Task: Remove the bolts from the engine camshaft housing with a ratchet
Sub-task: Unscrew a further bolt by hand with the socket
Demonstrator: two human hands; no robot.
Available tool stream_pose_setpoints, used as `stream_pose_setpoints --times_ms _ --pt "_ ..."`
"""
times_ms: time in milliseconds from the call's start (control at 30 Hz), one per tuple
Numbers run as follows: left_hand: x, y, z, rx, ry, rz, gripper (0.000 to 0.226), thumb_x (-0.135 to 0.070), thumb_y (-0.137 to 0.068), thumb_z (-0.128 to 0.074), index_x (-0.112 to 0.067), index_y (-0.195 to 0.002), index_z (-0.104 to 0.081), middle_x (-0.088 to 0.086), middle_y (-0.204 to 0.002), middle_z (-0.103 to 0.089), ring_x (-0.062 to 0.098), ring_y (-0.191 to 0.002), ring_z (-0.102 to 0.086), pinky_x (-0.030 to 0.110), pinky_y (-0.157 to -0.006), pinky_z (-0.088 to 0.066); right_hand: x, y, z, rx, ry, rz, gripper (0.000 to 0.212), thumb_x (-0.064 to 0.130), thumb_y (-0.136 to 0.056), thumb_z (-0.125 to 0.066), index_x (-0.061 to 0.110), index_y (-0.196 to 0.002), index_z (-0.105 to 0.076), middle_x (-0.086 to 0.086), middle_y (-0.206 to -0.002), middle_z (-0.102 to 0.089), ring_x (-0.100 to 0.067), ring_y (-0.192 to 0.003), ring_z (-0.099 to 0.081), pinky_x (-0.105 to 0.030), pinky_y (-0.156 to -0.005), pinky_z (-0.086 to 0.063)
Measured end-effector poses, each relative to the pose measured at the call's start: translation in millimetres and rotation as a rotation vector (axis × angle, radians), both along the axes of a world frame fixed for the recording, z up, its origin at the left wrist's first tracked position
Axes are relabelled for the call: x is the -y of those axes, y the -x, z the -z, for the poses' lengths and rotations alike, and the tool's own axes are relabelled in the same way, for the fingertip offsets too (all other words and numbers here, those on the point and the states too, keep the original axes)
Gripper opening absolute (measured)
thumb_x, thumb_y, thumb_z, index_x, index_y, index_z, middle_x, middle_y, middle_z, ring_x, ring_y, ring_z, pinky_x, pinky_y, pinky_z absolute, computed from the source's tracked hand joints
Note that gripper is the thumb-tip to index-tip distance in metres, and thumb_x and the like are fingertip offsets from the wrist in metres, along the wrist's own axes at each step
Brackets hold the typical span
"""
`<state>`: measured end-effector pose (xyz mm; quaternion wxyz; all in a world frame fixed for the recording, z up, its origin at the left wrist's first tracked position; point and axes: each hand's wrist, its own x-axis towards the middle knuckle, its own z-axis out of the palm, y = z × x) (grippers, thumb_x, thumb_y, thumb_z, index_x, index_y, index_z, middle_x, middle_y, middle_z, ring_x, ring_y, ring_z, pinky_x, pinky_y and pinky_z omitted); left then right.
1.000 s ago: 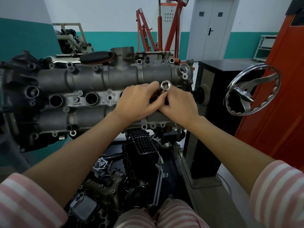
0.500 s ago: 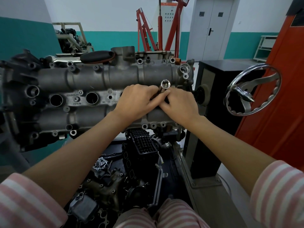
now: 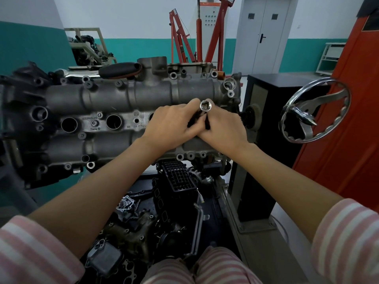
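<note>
Gripping the ratchet (image 3: 205,108) together, left hand (image 3: 171,124) and right hand (image 3: 224,127) hover over the camshaft housing (image 3: 114,99).

Even, soft overhead light; no hard shadows seen. Glare noted on chrome handwheel (image 3: 315,110) at 3 o'clock. Strong wide-angle bending at edges; sleeves at 7 and 5 o'clock stretched, slightly soft.

VW roundel cast on camshaft housing (image 3: 123,99).
</note>
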<state>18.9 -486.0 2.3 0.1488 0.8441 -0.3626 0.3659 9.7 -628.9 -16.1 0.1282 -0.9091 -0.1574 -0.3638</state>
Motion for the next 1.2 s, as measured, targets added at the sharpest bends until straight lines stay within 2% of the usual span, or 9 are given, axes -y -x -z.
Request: stream_pose_setpoints --times_ms 133,233,300,367,500,667,833,1033,1200 --pt "-1.1 -1.3 -0.2 0.000 0.006 -0.013 0.046 -0.045 -0.088 -0.030 -0.007 -0.075 -0.053 -0.004 -0.053 -0.044 0.028 -0.048 -0.051 0.032 -0.045 -0.037 0.2 -1.5 -0.3 -0.024 0.027 0.046 0.028 0.040 -0.087 -0.048 0.013 -0.091 -0.053 0.001 -0.078 -0.061 -0.017 -0.066 -0.054 -0.028 -0.052 -0.033" --pt "-1.2 -2.1 1.1 0.000 0.008 -0.006 0.049 -0.046 -0.089 -0.030 -0.007 -0.070 -0.052 0.005 -0.051 -0.052 0.029 -0.047 -0.052 0.034 -0.045 -0.038 0.4 -1.0 -0.3 -0.029 0.019 0.049 0.025 0.040 -0.087 -0.049 0.016 -0.083 -0.053 0.006 -0.070 -0.051 -0.012 -0.062 -0.044 -0.025 -0.047 -0.023" --pt "-1.3 -2.6 1.3 -0.004 0.015 -0.011 0.053 -0.048 -0.090 -0.032 -0.006 -0.070 -0.055 0.008 -0.052 -0.055 0.026 -0.047 -0.052 0.033 -0.046 -0.037 0.4 0.1 -0.2 -0.018 0.010 0.033 0.023 0.039 -0.088 -0.050 0.017 -0.082 -0.054 0.008 -0.068 -0.046 -0.011 -0.061 -0.042 -0.019 -0.047 -0.021" --pt "-1.4 -3.2 0.9 -0.020 0.019 -0.021 0.053 -0.048 -0.092 -0.038 -0.004 -0.072 -0.059 0.008 -0.054 -0.056 0.026 -0.050 -0.053 0.034 -0.048 -0.038 0.4 1.1 -0.6 -0.005 0.004 0.016 0.024 0.038 -0.088 -0.051 0.015 -0.084 -0.058 0.006 -0.068 -0.050 -0.010 -0.061 -0.042 -0.018 -0.047 -0.021" --pt "-1.6 -3.1 0.5 -0.027 0.021 -0.020 0.054 -0.048 -0.091 -0.038 -0.004 -0.067 -0.058 0.007 -0.052 -0.053 0.026 -0.049 -0.051 0.031 -0.049 -0.032 -0.2 2.6 -0.7 -0.007 0.014 0.021 0.028 0.040 -0.088 -0.049 0.013 -0.087 -0.059 -0.001 -0.075 -0.062 -0.017 -0.067 -0.055 -0.027 -0.052 -0.024" --pt "-1.3 -1.7 -0.1 -0.015 -0.010 -0.028 0.065 -0.056 -0.086 -0.019 -0.006 -0.077 -0.059 0.002 -0.056 -0.053 0.019 -0.050 -0.048 0.030 -0.049 -0.032 -0.4 3.4 -1.1 -0.013 -0.001 0.013 0.025 0.039 -0.089 -0.048 0.015 -0.085 -0.051 0.004 -0.073 -0.052 -0.020 -0.069 -0.057 -0.028 -0.054 -0.028" --pt "-0.6 -1.4 -0.2 -0.017 0.012 -0.006 0.056 -0.051 -0.086 -0.021 -0.004 -0.088 -0.053 0.003 -0.062 -0.057 0.025 -0.052 -0.053 0.033 -0.048 -0.038 -0.5 2.9 -1.9 -0.016 -0.015 -0.009 0.029 0.039 -0.089 -0.046 0.010 -0.091 -0.052 0.004 -0.075 -0.055 -0.018 -0.067 -0.057 -0.031 -0.055 -0.041" --pt "-1.6 -1.2 -0.6 0.009 -0.009 -0.007 0.058 -0.051 -0.088 -0.021 -0.005 -0.083 -0.056 0.005 -0.061 -0.058 0.026 -0.052 -0.054 0.032 -0.047 -0.035 -0.6 1.6 -3.1 -0.025 -0.009 0.002 0.021 0.037 -0.090 -0.048 0.024 -0.075 -0.039 0.007 -0.068 -0.048 -0.012 -0.060 -0.042 -0.022 -0.046 -0.022" --pt "-1.5 -0.9 -0.8 0.008 -0.022 -0.026 0.064 -0.054 -0.088 -0.020 -0.003 -0.078 -0.059 0.007 -0.058 -0.058 0.025 -0.053 -0.054 0.037 -0.050 -0.040 -1.0 2.6 -2.1 -0.026 -0.021 -0.011 0.018 0.032 -0.091 -0.049 0.024 -0.077 -0.041 0.008 -0.067 -0.044 -0.012 -0.059 -0.041 -0.027 -0.052 -0.025"
